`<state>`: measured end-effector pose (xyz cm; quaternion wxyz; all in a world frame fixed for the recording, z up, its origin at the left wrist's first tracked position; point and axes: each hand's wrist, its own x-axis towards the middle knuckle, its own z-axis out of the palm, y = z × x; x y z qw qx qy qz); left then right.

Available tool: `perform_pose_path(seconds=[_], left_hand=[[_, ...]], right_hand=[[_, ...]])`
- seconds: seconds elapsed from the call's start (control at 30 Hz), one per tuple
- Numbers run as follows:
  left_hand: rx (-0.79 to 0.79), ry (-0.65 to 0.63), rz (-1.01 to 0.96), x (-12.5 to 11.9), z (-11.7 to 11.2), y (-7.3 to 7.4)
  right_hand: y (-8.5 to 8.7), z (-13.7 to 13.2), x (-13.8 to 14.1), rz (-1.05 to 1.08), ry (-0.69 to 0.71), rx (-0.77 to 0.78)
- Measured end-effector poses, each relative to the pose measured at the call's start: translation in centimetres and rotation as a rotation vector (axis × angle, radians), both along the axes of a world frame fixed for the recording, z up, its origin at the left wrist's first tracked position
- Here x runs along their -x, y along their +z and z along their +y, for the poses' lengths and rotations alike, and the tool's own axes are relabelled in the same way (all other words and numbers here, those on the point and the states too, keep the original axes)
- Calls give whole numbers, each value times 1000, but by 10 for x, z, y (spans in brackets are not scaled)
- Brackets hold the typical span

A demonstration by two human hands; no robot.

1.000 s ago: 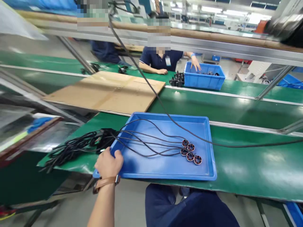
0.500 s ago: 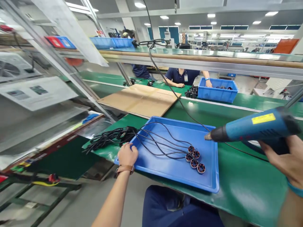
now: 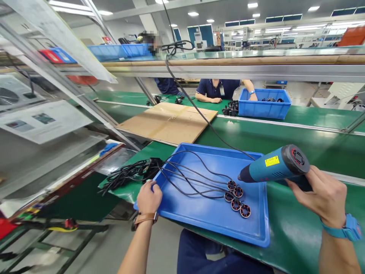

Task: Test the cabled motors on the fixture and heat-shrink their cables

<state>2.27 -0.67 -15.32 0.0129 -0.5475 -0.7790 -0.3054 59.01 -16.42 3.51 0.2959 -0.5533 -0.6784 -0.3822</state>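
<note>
A blue heat gun (image 3: 270, 165) is in my right hand (image 3: 322, 196), its handle wrapped by my fingers and its dark nozzle pointing left over the tray. My left hand (image 3: 149, 196) is closed on the left front corner of the shallow blue tray (image 3: 196, 217). Inside the tray, toward its right side, several small round motor stators (image 3: 236, 204) with reddish windings lie grouped together. Black cables (image 3: 191, 175) run from them over the tray's left rim to a bundled heap of cable (image 3: 128, 173) on the green bench.
Behind the tray lies a flat cardboard sheet (image 3: 171, 121). A person (image 3: 218, 89) sits across the bench with one hand in a blue bin (image 3: 265, 108). A hanging black cord (image 3: 196, 106) comes down to the tray's back edge. A metal-framed shelf (image 3: 228, 70) spans above.
My right hand has brought the heat gun left and turned it, so its nozzle is nearer the stators and its rear vent shows. My left hand stays at the tray corner.
</note>
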Motion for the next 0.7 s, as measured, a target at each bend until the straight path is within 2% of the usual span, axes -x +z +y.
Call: perform_pose_path(seconds=[0.2,0.37,0.57,0.63,0.7], left_hand=[[-6,-8,1,0,-2,0],[-17,-8,-8,1,-2,0],[-6,4,-3,-5,-8,11],[-46,-88,37,-13,-14,16],[-101,-277,76,-29,-19,20]], right_hand=[[-1,-1,-9,-1,52,-11],[-9,-6,-11,67,126,-20],[-17,-5,-18,103,148,-4],[-16,-4,-22,117,139,-1],[-16,-3,-26,120,122,-9]])
